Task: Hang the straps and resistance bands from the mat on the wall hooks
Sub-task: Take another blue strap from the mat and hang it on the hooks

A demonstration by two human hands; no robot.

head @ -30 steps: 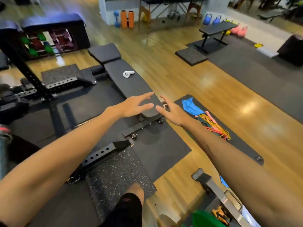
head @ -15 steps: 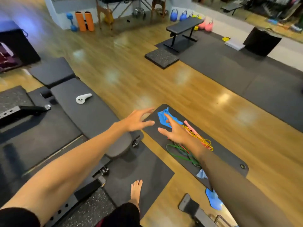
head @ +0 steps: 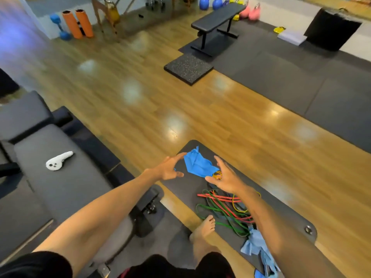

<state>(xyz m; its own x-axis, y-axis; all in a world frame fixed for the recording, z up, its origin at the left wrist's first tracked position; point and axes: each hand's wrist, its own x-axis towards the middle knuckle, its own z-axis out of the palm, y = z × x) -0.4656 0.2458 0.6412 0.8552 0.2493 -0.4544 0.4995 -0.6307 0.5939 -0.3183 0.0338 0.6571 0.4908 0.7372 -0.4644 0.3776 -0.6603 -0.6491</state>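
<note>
A dark mat [head: 285, 215] lies on the wood floor at lower right. At its far end rests a crumpled blue band [head: 197, 164]. Green and red loop bands [head: 221, 209] lie tangled mid-mat, with yellow and orange ones partly hidden under my right arm. A light blue band [head: 255, 245] sits at the near end. My left hand [head: 170, 167] hovers open just left of the blue band. On the other side of that band my right hand [head: 224, 177] is spread, holding nothing. No wall hooks are in view.
A padded bench [head: 60, 183] with a white controller [head: 58, 161] on it stands to my left, its foot beside the mat. My bare foot [head: 204, 227] rests on the mat's edge. Farther off are a flat bench [head: 216, 17], a speckled block [head: 188, 68], kettlebells and dark floor mats.
The view has swung right and closer to the mat. Both hands have travelled from above the bench end to either side of the blue band. Neither has taken hold of anything.
</note>
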